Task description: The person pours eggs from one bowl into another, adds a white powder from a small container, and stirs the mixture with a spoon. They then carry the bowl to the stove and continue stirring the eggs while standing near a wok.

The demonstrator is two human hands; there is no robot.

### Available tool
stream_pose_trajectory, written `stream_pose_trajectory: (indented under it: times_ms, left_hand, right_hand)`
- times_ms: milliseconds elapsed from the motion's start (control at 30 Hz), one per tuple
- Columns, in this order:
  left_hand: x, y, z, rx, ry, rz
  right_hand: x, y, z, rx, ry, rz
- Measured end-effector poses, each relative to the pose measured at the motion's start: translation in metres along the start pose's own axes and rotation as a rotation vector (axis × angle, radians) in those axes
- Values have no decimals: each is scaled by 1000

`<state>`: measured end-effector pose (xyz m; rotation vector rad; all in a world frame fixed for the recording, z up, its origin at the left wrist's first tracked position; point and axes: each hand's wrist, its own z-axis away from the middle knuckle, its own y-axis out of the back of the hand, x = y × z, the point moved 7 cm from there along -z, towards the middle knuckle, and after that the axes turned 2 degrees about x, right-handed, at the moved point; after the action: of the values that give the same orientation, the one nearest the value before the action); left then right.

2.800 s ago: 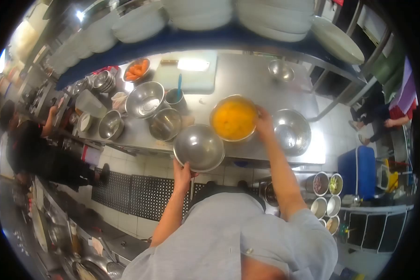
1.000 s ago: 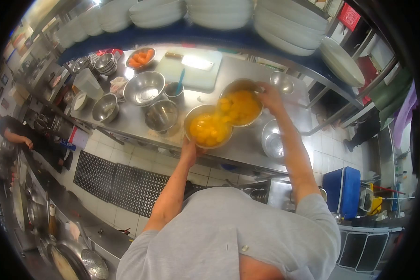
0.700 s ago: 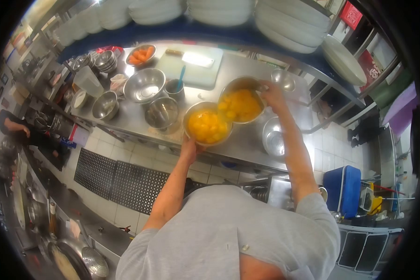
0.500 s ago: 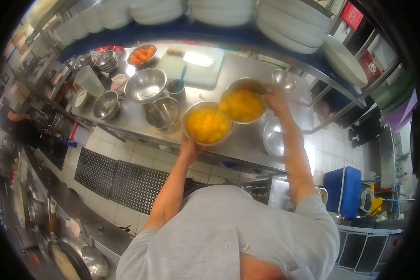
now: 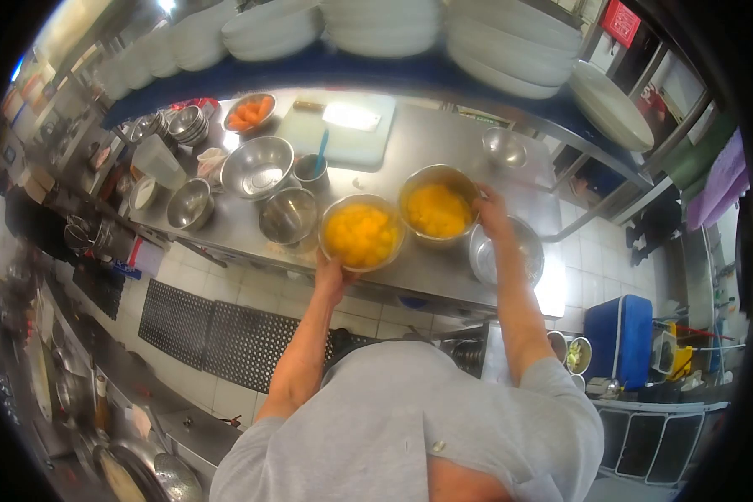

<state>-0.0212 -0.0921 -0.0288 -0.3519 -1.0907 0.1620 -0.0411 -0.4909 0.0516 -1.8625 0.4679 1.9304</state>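
My left hand (image 5: 330,274) is closed on the near-left rim of a metal bowl filled with yellow-orange chunks (image 5: 361,234). To its right, a second metal bowl holds more orange pieces (image 5: 437,211), and my right hand (image 5: 491,209) grips the right side of its rim. The two bowls stand side by side at the front of the steel counter (image 5: 427,280). An empty-looking metal bowl (image 5: 523,259) lies partly under my right forearm. Left of the filled bowls are a smaller metal bowl (image 5: 288,217) and a metal cup with a blue-handled tool (image 5: 312,170).
A cleaver (image 5: 351,115) lies on a cutting board (image 5: 335,146). Beside it are a bowl of carrots (image 5: 249,113) and a large metal bowl (image 5: 258,167). Stacked plates (image 5: 510,50) fill the shelf above. A blue cooler (image 5: 617,339) stands right; a person in dark clothes (image 5: 38,222) is far left.
The right bowl has come down and levelled, and now sits lower beside the left one. My left hand and its bowl have shifted slightly left. More of the bowl under my right forearm shows.
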Motion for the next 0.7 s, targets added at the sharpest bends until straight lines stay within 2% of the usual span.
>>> stream_pose_trajectory:
  times_ms: [67, 167, 367, 467, 567, 700]
  left_hand:
    - [-1, -1, 2, -9, -13, 18]
    - [1, -4, 9, -20, -17, 44]
    - [39, -22, 38, -30, -45, -17]
    - [49, -22, 43, -18, -43, -74]
    - [59, -23, 50, -36, -35, -142]
    - [64, -30, 57, -64, -16, -137]
  right_hand:
    - [9, 6, -2, -46, -40, 31]
    - [32, 13, -12, -3, -11, -92]
    - [53, 21, -7, 97, -157, 18]
    - [70, 19, -15, 86, -111, -77]
    - [61, 20, -16, 103, -71, 67]
    - [49, 19, -17, 121, 0, 116]
